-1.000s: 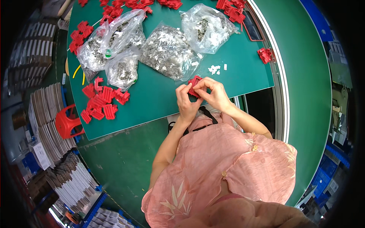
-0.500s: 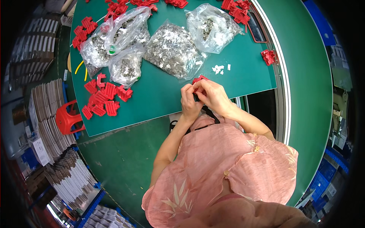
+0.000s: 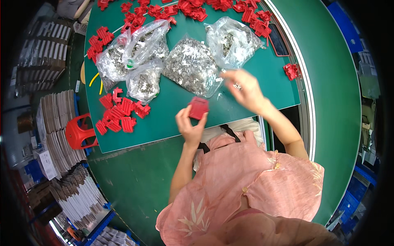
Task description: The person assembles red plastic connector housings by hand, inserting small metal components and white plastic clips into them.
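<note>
Above the near edge of the green table, a red block is in the person's left hand, flat face upward. It looks nearly square, so its long axis is hard to tell; its far end leans slightly right. The left hand pinches it between thumb and fingers, forearm rising from below. The right hand, blurred, bends leftward near small white pieces; whether it holds something, one cannot tell.
</note>
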Action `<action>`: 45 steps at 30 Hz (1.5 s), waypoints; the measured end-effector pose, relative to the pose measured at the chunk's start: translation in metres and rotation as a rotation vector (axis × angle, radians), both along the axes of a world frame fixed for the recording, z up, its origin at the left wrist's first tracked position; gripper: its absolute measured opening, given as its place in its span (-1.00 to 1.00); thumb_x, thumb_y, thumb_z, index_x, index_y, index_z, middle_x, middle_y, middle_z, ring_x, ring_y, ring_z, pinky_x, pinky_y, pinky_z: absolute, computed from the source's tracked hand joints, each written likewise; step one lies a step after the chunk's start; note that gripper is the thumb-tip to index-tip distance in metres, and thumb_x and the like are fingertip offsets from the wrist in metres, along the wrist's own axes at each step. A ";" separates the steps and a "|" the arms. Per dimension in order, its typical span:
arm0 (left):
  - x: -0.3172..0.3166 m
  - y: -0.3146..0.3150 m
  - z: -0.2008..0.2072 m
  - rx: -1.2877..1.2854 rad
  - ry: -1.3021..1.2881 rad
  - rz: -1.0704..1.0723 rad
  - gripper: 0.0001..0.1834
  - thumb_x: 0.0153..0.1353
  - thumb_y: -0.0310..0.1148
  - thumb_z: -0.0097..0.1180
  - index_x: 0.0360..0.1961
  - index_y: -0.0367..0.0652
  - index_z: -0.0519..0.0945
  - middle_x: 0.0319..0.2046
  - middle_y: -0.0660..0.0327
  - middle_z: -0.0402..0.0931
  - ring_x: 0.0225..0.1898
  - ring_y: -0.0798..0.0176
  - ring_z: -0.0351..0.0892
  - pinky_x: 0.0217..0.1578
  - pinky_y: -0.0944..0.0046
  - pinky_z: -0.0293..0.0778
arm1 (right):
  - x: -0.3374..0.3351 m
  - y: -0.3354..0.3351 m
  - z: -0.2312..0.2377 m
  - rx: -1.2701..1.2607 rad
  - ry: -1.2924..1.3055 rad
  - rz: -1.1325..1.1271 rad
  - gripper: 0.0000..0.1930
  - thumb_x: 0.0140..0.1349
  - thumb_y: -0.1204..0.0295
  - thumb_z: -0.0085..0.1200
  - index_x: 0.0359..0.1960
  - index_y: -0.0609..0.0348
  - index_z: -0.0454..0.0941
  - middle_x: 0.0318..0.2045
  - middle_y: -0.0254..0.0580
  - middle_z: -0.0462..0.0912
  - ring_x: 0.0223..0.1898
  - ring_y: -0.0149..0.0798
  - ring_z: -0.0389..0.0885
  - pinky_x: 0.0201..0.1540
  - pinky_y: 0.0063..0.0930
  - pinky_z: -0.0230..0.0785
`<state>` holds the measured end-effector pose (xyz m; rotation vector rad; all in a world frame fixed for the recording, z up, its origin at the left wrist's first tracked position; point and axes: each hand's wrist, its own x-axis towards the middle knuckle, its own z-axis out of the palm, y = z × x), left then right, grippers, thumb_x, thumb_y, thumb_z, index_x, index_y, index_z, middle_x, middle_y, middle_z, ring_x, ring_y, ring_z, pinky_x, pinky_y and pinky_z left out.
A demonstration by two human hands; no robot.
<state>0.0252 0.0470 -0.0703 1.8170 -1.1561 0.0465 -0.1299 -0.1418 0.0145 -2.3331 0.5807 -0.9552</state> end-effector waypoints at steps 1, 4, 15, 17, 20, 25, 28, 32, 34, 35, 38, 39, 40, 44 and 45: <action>0.014 0.011 0.001 0.022 0.005 0.067 -0.35 -0.11 -0.42 0.54 0.06 -0.25 0.54 -0.06 0.03 0.45 -0.01 -0.01 0.48 0.02 0.08 0.45 | 0.002 -0.025 0.003 0.007 -0.027 -0.101 -0.74 0.14 0.65 0.13 -0.12 0.21 0.59 -0.21 -0.05 0.67 -0.21 -0.04 0.67 -0.15 -0.30 0.52; 0.055 0.038 0.001 0.066 -0.107 0.261 -0.38 -0.04 -0.39 0.51 0.08 -0.26 0.54 -0.06 0.04 0.36 -0.01 0.00 0.42 0.04 0.07 0.40 | 0.036 -0.119 0.004 -0.173 -0.220 -0.335 -0.82 0.21 0.61 0.12 -0.16 0.19 0.61 -0.28 -0.08 0.67 -0.26 -0.11 0.66 -0.21 -0.35 0.50; 0.090 0.049 -0.018 0.178 -0.363 0.570 -0.27 0.20 -0.19 0.23 0.31 -0.35 0.31 0.23 -0.14 0.22 0.20 -0.16 0.23 0.19 -0.11 0.19 | 0.172 -0.267 -0.070 -0.028 0.567 -0.315 -0.37 0.02 0.06 0.39 0.04 0.13 0.42 0.02 0.18 0.50 0.09 0.18 0.50 0.10 0.02 0.42; 0.091 0.050 -0.018 0.169 -0.341 0.551 -0.24 0.20 -0.13 0.22 0.32 -0.35 0.28 0.27 -0.17 0.17 0.27 -0.19 0.18 0.24 -0.14 0.13 | 0.179 -0.261 -0.082 -0.037 0.568 -0.329 -0.30 0.00 0.09 0.42 0.04 0.20 0.32 -0.01 0.22 0.46 0.09 0.23 0.48 0.08 0.03 0.43; 0.093 0.050 -0.019 0.118 -0.355 0.526 -0.27 0.22 -0.09 0.20 0.29 -0.35 0.31 0.28 -0.18 0.16 0.28 -0.20 0.17 0.24 -0.15 0.13 | 0.184 -0.251 -0.085 -0.106 0.449 -0.351 -0.27 -0.05 0.09 0.43 0.04 0.24 0.32 -0.01 0.23 0.43 0.11 0.26 0.46 0.09 0.01 0.43; 0.092 0.051 -0.021 0.102 -0.328 0.506 -0.30 0.25 -0.04 0.17 0.24 -0.33 0.35 0.28 -0.16 0.17 0.28 -0.21 0.17 0.24 -0.18 0.13 | 0.173 -0.237 -0.042 0.384 0.418 -0.088 -0.44 0.03 -0.04 0.21 -0.16 0.22 0.53 -0.28 -0.01 0.62 -0.22 -0.06 0.65 -0.14 -0.24 0.51; 0.089 0.052 -0.017 0.100 -0.365 0.490 -0.35 0.24 -0.13 0.18 0.22 -0.34 0.37 0.27 -0.17 0.18 0.28 -0.21 0.18 0.25 -0.16 0.13 | 0.144 -0.217 -0.006 1.155 0.075 0.331 -0.51 0.25 -0.02 0.01 -0.14 0.24 0.54 -0.30 -0.12 0.69 -0.40 -0.30 0.66 -0.36 -0.53 0.47; 0.075 0.041 -0.002 0.009 -0.485 0.343 -0.44 0.23 -0.35 0.20 0.20 -0.37 0.37 0.25 -0.18 0.21 0.26 -0.20 0.22 0.24 -0.12 0.18 | 0.102 -0.178 0.027 1.420 -0.087 0.696 -0.50 0.40 0.04 -0.18 0.00 0.29 0.49 -0.21 0.04 0.70 -0.45 -0.30 0.64 -0.37 -0.49 0.49; 0.057 0.027 0.006 -0.041 -0.328 0.168 -0.45 0.19 -0.47 0.20 0.19 -0.41 0.35 0.24 -0.18 0.23 0.22 -0.18 0.30 0.23 -0.07 0.26 | 0.085 -0.157 0.029 1.450 -0.059 0.689 -0.47 0.41 0.02 -0.21 0.03 0.29 0.47 -0.20 0.07 0.70 -0.44 -0.27 0.66 -0.36 -0.48 0.50; 0.047 0.016 0.011 -0.065 -0.282 0.088 -0.44 0.18 -0.49 0.21 0.20 -0.42 0.35 0.23 -0.17 0.23 0.20 -0.17 0.32 0.22 -0.05 0.29 | 0.077 -0.148 0.029 1.472 -0.044 0.752 -0.45 0.41 0.01 -0.24 0.06 0.29 0.46 -0.19 0.11 0.69 -0.43 -0.24 0.67 -0.35 -0.47 0.51; 0.019 -0.017 0.028 -0.112 -0.047 -0.126 -0.37 0.17 -0.50 0.21 0.25 -0.40 0.30 0.25 -0.13 0.23 0.12 -0.07 0.44 0.12 0.05 0.42 | 0.053 -0.120 0.020 1.544 -0.055 0.768 -0.42 0.41 -0.03 -0.23 0.05 0.32 0.46 -0.21 0.18 0.68 -0.44 -0.17 0.69 -0.39 -0.43 0.52; 0.013 -0.028 0.035 -0.153 0.042 -0.217 -0.32 0.17 -0.48 0.24 0.30 -0.36 0.27 0.29 -0.11 0.20 0.08 -0.02 0.47 0.09 0.08 0.45 | 0.046 -0.111 0.016 1.593 -0.070 0.791 -0.41 0.41 -0.04 -0.23 0.05 0.32 0.47 -0.21 0.20 0.68 -0.44 -0.16 0.70 -0.41 -0.41 0.51; 0.009 -0.038 0.041 -0.159 0.060 -0.260 -0.26 0.15 -0.46 0.28 0.33 -0.35 0.24 0.32 -0.10 0.18 0.08 0.01 0.47 0.09 0.09 0.45 | 0.039 -0.102 0.012 1.607 -0.063 0.771 -0.40 0.40 -0.04 -0.20 0.08 0.33 0.46 -0.22 0.21 0.68 -0.45 -0.14 0.70 -0.44 -0.37 0.51; 0.001 -0.063 0.058 -0.125 0.327 -0.460 -0.08 0.07 -0.41 0.42 0.40 -0.29 0.16 0.37 -0.05 0.15 0.13 0.11 0.47 0.14 0.14 0.44 | 0.011 -0.060 -0.010 1.675 -0.036 0.667 -0.39 0.40 -0.10 -0.21 0.04 0.26 0.48 -0.34 0.02 0.68 -0.50 -0.27 0.64 -0.53 -0.52 0.42; 0.001 -0.066 0.060 -0.129 0.327 -0.467 -0.08 0.07 -0.41 0.42 0.40 -0.29 0.16 0.37 -0.05 0.15 0.13 0.11 0.47 0.14 0.14 0.44 | 0.010 -0.059 -0.015 1.654 0.059 0.784 -0.40 0.39 -0.11 -0.17 0.02 0.24 0.49 -0.36 0.02 0.69 -0.55 -0.31 0.59 -0.55 -0.54 0.35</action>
